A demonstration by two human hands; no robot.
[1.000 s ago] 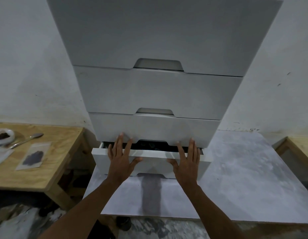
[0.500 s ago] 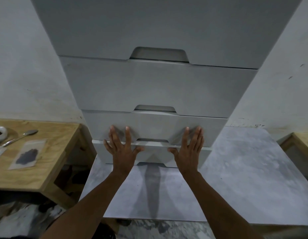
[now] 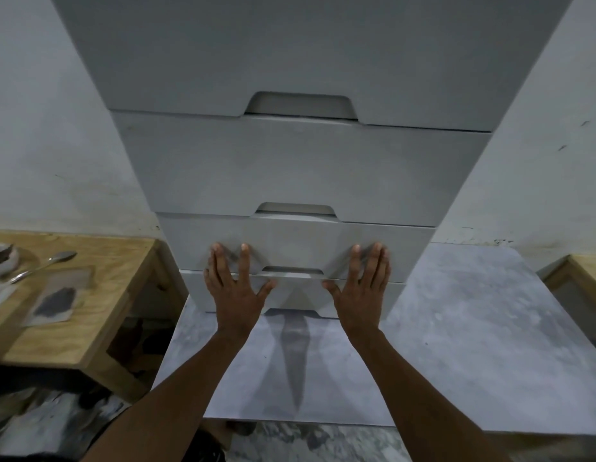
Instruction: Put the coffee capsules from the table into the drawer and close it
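A tall grey drawer cabinet (image 3: 300, 168) fills the middle of the view. Its bottom drawer (image 3: 296, 295) sits flush with the fronts above it, with no gap showing. My left hand (image 3: 235, 288) lies flat with spread fingers on the left part of that drawer's front. My right hand (image 3: 360, 288) lies flat on the right part, fingers reaching up onto the drawer above. Neither hand holds anything. No coffee capsules are in sight.
The cabinet stands on a grey marbled sheet (image 3: 473, 328). A low wooden table (image 3: 100, 305) at the left carries a spoon (image 3: 43, 265), a bowl (image 3: 1, 258) at the frame's edge and a paper with dark powder (image 3: 55, 303). Another wooden edge (image 3: 586, 271) shows at the right.
The bottom drawer stood partly out one second ago with a dark gap above it. Both hands have pushed it in, and the gap is gone.
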